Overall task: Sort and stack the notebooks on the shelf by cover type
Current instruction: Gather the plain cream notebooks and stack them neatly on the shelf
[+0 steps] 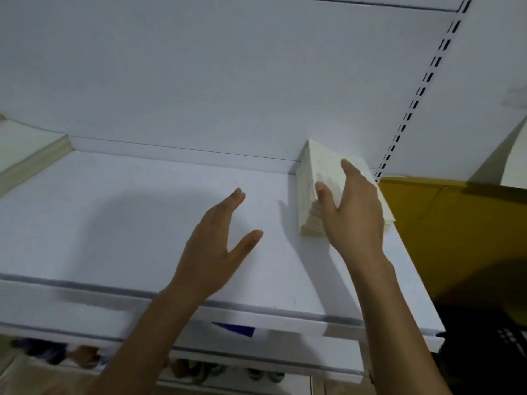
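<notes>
A stack of cream-covered notebooks (322, 169) lies in the back right corner of the white shelf (128, 218), its page edges facing me. My right hand (350, 212) rests flat on the stack's top with straight fingers, the thumb against the near left corner. My left hand (219, 240) hovers over the bare shelf to the left of the stack, fingers straight and thumb spread, holding nothing.
A white back panel rises behind the shelf, with a slotted upright (422, 89) at the right. A yellow surface (445, 223) adjoins the shelf on the right. Lower shelves (256, 354) below hold blurred small items.
</notes>
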The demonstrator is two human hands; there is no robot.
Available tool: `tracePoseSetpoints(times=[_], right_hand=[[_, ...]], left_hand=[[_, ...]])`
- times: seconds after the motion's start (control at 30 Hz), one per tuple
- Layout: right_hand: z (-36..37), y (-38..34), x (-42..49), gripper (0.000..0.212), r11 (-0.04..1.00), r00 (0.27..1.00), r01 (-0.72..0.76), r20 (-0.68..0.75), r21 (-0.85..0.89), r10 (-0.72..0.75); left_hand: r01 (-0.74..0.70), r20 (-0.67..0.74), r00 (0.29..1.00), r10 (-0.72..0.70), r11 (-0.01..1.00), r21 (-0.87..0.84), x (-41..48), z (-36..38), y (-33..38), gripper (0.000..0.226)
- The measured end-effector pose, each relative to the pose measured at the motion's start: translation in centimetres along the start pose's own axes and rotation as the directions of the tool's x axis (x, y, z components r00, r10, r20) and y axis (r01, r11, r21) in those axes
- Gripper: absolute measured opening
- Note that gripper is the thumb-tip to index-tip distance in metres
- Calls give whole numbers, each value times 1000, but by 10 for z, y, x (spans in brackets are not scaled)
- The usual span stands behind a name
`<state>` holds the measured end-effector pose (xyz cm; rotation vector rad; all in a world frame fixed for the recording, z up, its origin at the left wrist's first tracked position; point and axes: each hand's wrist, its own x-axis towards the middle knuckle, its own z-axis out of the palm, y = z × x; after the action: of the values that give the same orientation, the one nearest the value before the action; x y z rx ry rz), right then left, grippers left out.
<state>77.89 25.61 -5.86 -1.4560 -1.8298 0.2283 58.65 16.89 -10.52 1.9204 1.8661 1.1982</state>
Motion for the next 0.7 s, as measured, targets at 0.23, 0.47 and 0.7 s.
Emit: tracePoseSetpoints(times=[0.23,0.47,0.7], right_hand=[[36,-119,-94,57,975,964,199,158,103,-213],[78,-208,-178,58,931,897,301,270,206,-350],[132,-284,-219,59,868,776,427,389,254,-496]], left_hand=[[73,-136,990,-49,982,177,-98,-105,-40,68],[205,-200,972,-124,861,465,-194,-200,-88,67],[368,-311,921,-234,784,499,-251,-260,-130,67]])
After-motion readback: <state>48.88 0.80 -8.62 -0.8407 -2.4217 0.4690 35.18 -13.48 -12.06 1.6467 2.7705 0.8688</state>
